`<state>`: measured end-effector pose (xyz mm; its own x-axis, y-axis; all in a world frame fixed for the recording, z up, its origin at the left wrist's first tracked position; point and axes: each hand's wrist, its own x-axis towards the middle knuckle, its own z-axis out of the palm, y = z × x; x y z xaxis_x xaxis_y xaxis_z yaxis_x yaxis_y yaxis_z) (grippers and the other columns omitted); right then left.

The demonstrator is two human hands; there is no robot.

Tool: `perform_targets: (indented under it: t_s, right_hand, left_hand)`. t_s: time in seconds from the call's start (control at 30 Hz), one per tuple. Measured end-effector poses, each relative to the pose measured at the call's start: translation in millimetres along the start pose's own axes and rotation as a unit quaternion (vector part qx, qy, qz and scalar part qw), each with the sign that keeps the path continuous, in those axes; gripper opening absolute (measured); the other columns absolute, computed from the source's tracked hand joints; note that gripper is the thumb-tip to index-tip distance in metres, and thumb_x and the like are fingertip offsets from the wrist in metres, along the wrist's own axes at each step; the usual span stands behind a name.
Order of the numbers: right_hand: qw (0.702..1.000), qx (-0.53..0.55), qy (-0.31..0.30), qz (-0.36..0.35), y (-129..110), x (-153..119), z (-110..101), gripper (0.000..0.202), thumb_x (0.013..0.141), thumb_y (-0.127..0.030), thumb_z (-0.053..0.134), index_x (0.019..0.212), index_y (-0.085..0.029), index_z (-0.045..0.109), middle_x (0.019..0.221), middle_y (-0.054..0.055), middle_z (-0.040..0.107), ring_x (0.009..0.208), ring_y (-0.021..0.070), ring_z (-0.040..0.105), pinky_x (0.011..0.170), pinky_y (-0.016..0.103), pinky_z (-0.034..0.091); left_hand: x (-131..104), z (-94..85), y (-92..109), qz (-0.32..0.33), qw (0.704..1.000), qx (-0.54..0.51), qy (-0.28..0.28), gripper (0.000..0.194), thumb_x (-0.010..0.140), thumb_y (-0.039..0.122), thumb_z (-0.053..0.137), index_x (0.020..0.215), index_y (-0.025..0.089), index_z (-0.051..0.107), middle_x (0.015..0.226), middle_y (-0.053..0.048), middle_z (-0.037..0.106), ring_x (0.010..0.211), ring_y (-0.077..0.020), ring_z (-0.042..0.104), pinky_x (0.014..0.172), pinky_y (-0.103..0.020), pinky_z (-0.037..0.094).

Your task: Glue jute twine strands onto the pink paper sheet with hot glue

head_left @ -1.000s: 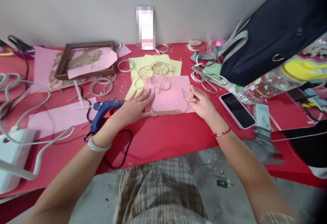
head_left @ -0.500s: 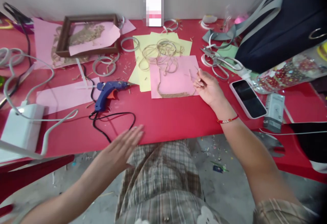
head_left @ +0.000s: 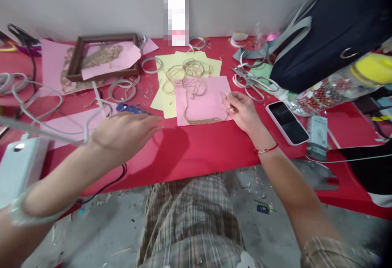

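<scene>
My left hand (head_left: 130, 131) is raised over the red table, its fingers stretched out and slightly blurred, and it hides most of the blue glue gun (head_left: 131, 109). My right hand (head_left: 240, 107) is closed in a pinch at the right edge of the pink paper (head_left: 200, 102); what its fingertips hold is too small to name. Twine strands (head_left: 203, 120) run along the left and bottom edges of that paper. Loose loops of twine (head_left: 183, 72) lie above them, partly on yellow paper (head_left: 168, 107).
At the left are a brown frame (head_left: 107, 74) and a white box (head_left: 20, 166) with cables. To the right lie scissors (head_left: 252, 81), a phone (head_left: 288, 123), a small box (head_left: 317, 137), a bottle (head_left: 324, 88) and a dark bag (head_left: 324, 31).
My left hand has moved up and left from the table's front edge to over the glue gun. My right hand stays by the pink paper. The view has shifted slightly.
</scene>
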<state>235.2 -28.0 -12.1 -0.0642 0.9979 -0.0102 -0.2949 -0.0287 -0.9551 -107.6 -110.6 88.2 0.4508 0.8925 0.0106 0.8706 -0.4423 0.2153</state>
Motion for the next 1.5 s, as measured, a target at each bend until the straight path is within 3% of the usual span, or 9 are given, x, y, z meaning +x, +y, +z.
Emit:
perform_targets:
  t_s: [0.03,0.13,0.23,0.33,0.6,0.83,0.97,1.3,1.5]
  right_hand:
    - [1.0,-0.016,-0.005,-0.002,-0.7,-1.7,2.5,0.051,0.057,-0.058,0.103,0.077,-0.024,0.07,0.065,-0.006,0.057,0.054,0.0071,0.043,0.049,0.024,0.035]
    - [0.998,-0.055,-0.014,-0.005,0.9,-2.4,7.5,0.052,0.058,-0.061,0.101,0.076,-0.023,0.071,0.065,-0.004,0.061,0.057,0.0083,0.049,0.05,0.024,0.038]
    - [0.997,-0.069,0.004,0.018,5.9,1.4,8.1,0.056,0.054,-0.064,0.101,0.077,-0.022,0.072,0.065,-0.004,0.062,0.057,0.0087,0.05,0.05,0.022,0.038]
    - [0.994,-0.088,0.006,0.068,8.0,2.1,7.3,0.058,0.053,-0.065,0.1,0.08,-0.021,0.072,0.062,-0.005,0.06,0.053,0.009,0.048,0.045,0.022,0.035]
    - [0.978,-0.172,-0.092,0.075,-3.1,-7.2,11.7,0.048,0.062,-0.057,0.099,0.075,-0.02,0.072,0.065,-0.001,0.065,0.059,0.0126,0.057,0.056,0.026,0.048]
    - [0.981,-0.18,-0.046,0.055,3.3,-7.7,13.5,0.051,0.065,-0.064,0.095,0.078,-0.02,0.072,0.06,-0.002,0.064,0.051,0.0113,0.052,0.051,0.027,0.045]
    - [0.979,-0.188,-0.057,0.06,2.7,-8.6,14.8,0.049,0.063,-0.06,0.098,0.077,-0.02,0.073,0.061,-0.001,0.066,0.053,0.0116,0.055,0.052,0.026,0.046]
    - [0.962,-0.244,-0.106,0.064,-4.1,-8.5,10.1,0.044,0.068,-0.057,0.096,0.074,-0.02,0.074,0.063,0.0,0.065,0.059,0.014,0.058,0.059,0.029,0.051]
    - [0.973,-0.203,-0.086,0.07,-2.7,-9.1,13.9,0.046,0.063,-0.057,0.099,0.073,-0.02,0.073,0.062,-0.001,0.064,0.056,0.0128,0.056,0.055,0.027,0.05]
  left_hand:
    - [20.1,6.0,5.0,0.004,0.999,0.025,-0.023,0.042,0.112,0.037,0.04,0.127,0.02,0.076,0.12,-0.015,0.08,0.109,-0.0387,0.078,0.099,-0.06,0.062]
    - [54.6,31.0,8.0,0.058,0.998,0.007,-0.005,0.05,0.113,0.033,0.038,0.148,0.006,0.061,0.152,-0.024,0.064,0.138,-0.0391,0.065,0.115,-0.057,0.055]
    - [60.0,54.0,-0.5,0.119,0.993,-0.029,0.005,0.058,0.114,0.038,0.039,0.159,0.002,0.049,0.168,-0.025,0.047,0.159,-0.0362,0.044,0.131,-0.055,0.04]
    - [61.2,66.5,-8.3,0.12,0.99,-0.074,0.011,0.072,0.112,0.05,0.048,0.166,0.003,0.038,0.173,-0.026,0.038,0.165,-0.0369,0.032,0.134,-0.057,0.033]
    - [72.7,85.8,-12.5,0.097,0.974,-0.204,-0.016,0.081,0.099,0.041,0.075,0.168,0.016,0.042,0.172,-0.02,0.044,0.158,-0.0372,0.045,0.13,-0.053,0.044]
    - [62.2,99.5,-8.5,0.119,0.971,-0.204,0.019,0.072,0.103,0.042,0.071,0.163,0.012,0.046,0.171,-0.022,0.044,0.158,-0.0338,0.046,0.131,-0.049,0.043]
    - [62.4,105.4,-7.4,0.135,0.973,-0.181,0.057,0.068,0.105,0.049,0.067,0.159,0.01,0.051,0.167,-0.024,0.049,0.156,-0.0346,0.048,0.13,-0.051,0.043]
    - [60.5,108.7,-6.1,0.103,0.974,-0.193,0.055,0.082,0.105,0.051,0.068,0.17,0.017,0.031,0.167,-0.024,0.048,0.156,-0.0346,0.048,0.128,-0.054,0.044]
    - [61.5,110.9,-7.9,0.104,0.973,-0.198,0.056,0.084,0.103,0.05,0.07,0.17,0.017,0.03,0.167,-0.025,0.047,0.156,-0.035,0.048,0.128,-0.053,0.043]
